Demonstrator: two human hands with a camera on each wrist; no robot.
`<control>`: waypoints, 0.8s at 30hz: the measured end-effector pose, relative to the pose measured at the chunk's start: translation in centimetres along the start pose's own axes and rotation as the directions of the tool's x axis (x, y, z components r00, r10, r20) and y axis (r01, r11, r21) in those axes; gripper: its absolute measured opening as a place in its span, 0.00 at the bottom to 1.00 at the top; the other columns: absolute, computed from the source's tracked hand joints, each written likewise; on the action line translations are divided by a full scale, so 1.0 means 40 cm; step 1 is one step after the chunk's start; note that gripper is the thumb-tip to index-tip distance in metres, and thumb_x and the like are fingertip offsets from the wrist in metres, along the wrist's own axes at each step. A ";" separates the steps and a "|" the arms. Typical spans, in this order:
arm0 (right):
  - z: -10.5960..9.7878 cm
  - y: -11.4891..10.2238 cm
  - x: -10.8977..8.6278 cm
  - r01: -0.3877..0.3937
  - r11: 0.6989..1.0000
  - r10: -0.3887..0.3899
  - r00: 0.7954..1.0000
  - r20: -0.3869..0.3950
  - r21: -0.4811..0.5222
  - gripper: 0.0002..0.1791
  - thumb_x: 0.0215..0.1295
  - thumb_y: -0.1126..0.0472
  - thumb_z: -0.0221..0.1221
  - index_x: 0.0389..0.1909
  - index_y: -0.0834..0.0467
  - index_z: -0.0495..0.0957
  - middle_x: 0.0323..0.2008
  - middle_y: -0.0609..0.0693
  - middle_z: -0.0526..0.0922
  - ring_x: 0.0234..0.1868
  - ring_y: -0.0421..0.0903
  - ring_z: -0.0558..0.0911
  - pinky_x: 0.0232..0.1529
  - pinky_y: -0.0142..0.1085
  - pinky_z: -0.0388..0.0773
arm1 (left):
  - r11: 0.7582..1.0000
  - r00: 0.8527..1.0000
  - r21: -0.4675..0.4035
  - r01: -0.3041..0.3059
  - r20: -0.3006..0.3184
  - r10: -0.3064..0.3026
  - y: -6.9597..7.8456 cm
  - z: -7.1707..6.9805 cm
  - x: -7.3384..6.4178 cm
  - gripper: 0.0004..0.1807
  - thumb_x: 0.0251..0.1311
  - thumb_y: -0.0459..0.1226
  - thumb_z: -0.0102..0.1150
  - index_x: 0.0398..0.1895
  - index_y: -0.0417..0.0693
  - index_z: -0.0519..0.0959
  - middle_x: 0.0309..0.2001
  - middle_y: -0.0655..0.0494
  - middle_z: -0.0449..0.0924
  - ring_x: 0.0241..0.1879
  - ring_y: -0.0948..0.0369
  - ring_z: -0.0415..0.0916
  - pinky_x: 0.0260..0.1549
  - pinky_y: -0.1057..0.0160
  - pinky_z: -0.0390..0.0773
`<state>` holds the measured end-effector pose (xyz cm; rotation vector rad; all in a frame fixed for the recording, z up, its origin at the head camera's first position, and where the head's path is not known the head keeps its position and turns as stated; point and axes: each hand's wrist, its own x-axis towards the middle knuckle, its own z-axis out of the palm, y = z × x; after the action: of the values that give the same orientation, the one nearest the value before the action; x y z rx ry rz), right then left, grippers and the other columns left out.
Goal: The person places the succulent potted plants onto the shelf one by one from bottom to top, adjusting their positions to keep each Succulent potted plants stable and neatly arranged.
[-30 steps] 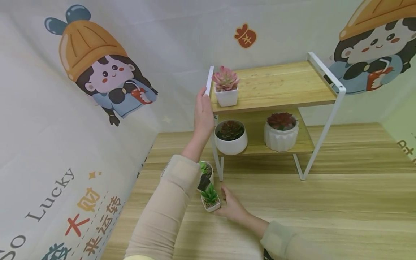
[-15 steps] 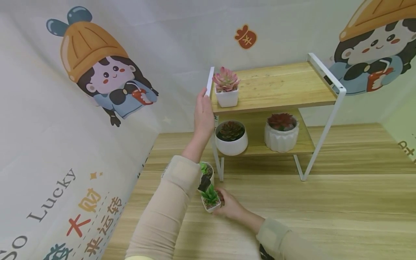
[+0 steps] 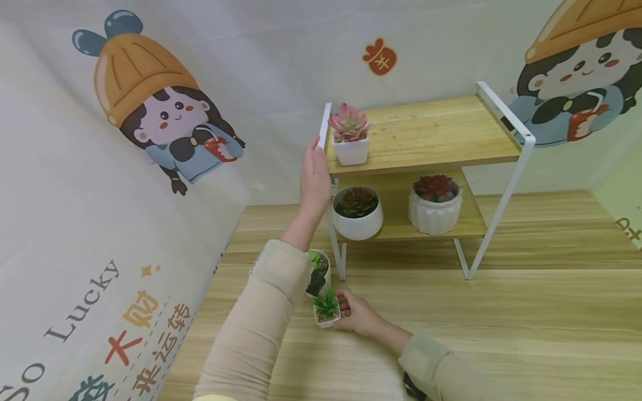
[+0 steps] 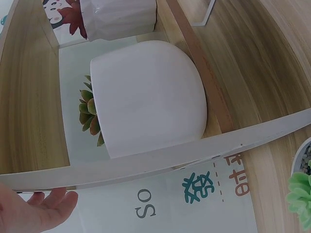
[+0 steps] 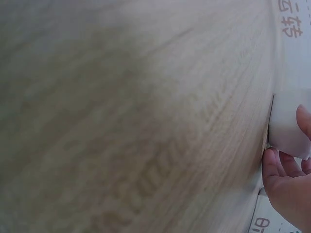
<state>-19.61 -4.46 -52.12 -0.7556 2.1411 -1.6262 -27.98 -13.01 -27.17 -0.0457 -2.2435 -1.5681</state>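
Note:
In the head view my left hand (image 3: 316, 181) rests against the left side frame of a two-tier plant shelf (image 3: 421, 128). The left wrist view shows its fingertips (image 4: 68, 206) along the outer face of the white metal bar. Low at the shelf's left foot, my right hand (image 3: 361, 317) grips a small potted green succulent (image 3: 327, 312) in a square white pot. Its thumb and fingers lie on the pot in the right wrist view. Just behind stands another potted plant (image 3: 321, 267), partly hidden by the left sleeve.
A pink potted succulent (image 3: 350, 133) sits at the top tier's left end. On the lower tier are a round white pot (image 3: 357, 223) and a ribbed white pot (image 3: 434, 214), both with reddish succulents. Printed cloth (image 3: 281, 67) hangs behind the wooden table (image 3: 526, 312).
My right hand has closed around the small square pot, which has turned and shifted slightly to the right. The left hand stays against the shelf frame.

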 end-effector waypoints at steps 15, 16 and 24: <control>-0.017 -0.001 -0.015 0.041 0.998 -0.042 0.999 0.029 0.041 0.33 0.46 0.76 0.63 0.54 0.75 0.60 0.48 0.68 0.72 0.48 0.61 0.75 0.49 0.44 0.75 | 1.000 1.000 0.010 0.021 0.005 -0.021 0.004 -0.002 -0.003 0.27 0.69 0.46 0.24 0.69 0.49 0.53 0.69 0.51 0.55 0.68 0.57 0.51 0.66 0.59 0.52; -0.019 -0.004 -0.018 0.044 0.998 -0.046 0.998 0.032 0.049 0.33 0.46 0.76 0.63 0.54 0.76 0.59 0.48 0.69 0.72 0.48 0.62 0.75 0.49 0.43 0.76 | 1.000 1.000 0.010 0.021 0.004 -0.021 0.005 -0.002 -0.003 0.27 0.69 0.46 0.24 0.69 0.49 0.53 0.69 0.51 0.55 0.68 0.57 0.51 0.66 0.59 0.52; -0.037 0.041 -0.038 0.080 0.992 -0.083 0.996 0.028 0.101 0.33 0.47 0.74 0.64 0.55 0.73 0.61 0.48 0.67 0.73 0.47 0.57 0.77 0.47 0.38 0.77 | 1.000 1.000 0.007 0.013 0.002 -0.013 0.005 -0.002 -0.003 0.27 0.69 0.46 0.24 0.69 0.49 0.53 0.69 0.51 0.55 0.68 0.58 0.51 0.66 0.60 0.52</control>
<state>-19.56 -2.07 -53.35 -0.8420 2.0144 -1.7368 -27.81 -12.99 -27.00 -0.0308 -2.2549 -1.5681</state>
